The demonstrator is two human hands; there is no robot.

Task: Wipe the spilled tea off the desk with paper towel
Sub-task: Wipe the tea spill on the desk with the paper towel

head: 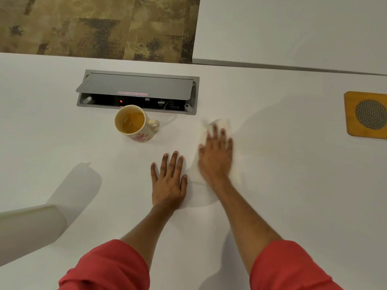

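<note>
My right hand [216,155] presses flat on a white paper towel [219,125] spread on the white desk [293,185]; the hand is motion-blurred. The towel shows beyond the fingertips and beside the wrist. My left hand [168,181] lies flat on the desk just left of the towel, fingers spread, holding nothing. A cream mug [134,123] with pink marks stands upright to the far left of the towel, with tea in it. I cannot make out any spilled tea on the desk surface.
A grey power and socket box [137,92] with its lid raised is set into the desk behind the mug. A paper towel roll [29,229] lies at the near left. A wooden square with a mesh disc [366,115] sits at the right edge. Carpet shows beyond the desk.
</note>
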